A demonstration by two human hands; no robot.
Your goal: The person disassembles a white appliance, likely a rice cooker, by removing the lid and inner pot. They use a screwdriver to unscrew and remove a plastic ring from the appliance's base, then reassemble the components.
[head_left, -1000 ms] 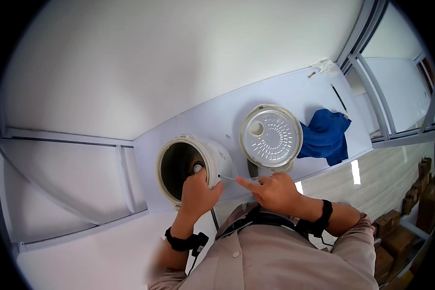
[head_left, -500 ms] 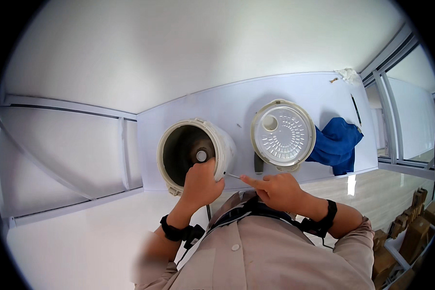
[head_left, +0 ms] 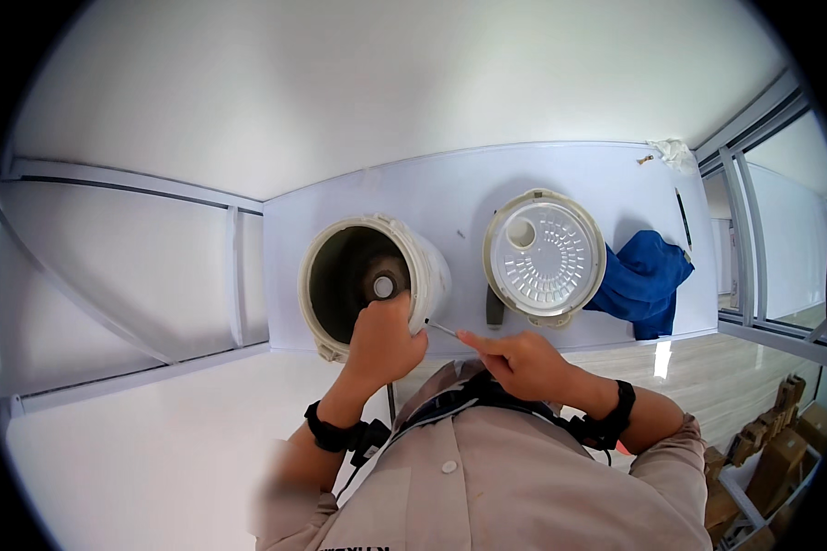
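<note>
A cream rice cooker body (head_left: 436, 266) is tipped so that its opening faces me, with the round heating part (head_left: 384, 286) visible deep inside. My left hand (head_left: 383, 342) is closed over the near right of its rim, the fingers reaching into the opening. In my right hand (head_left: 530, 364) is a screwdriver, gripped with the index finger stretched along it. Its thin metal shaft (head_left: 443, 329) points left, with the dark tip at the cooker's outer side near my left thumb. The handle is hidden by my palm.
A round cooker lid (head_left: 547, 262) lies right of the body, a dark grey handle-like piece (head_left: 494, 310) partly under it. Farther right are a blue cloth (head_left: 648, 275), a black pen (head_left: 683, 219), white tissue (head_left: 676, 156) and a small brownish piece (head_left: 645, 160). A wall borders the table's far edge.
The whole view has shifted slightly. Both hands keep their grips, and the screwdriver tip stays at the cooker's side, its shaft now slanting a little more.
</note>
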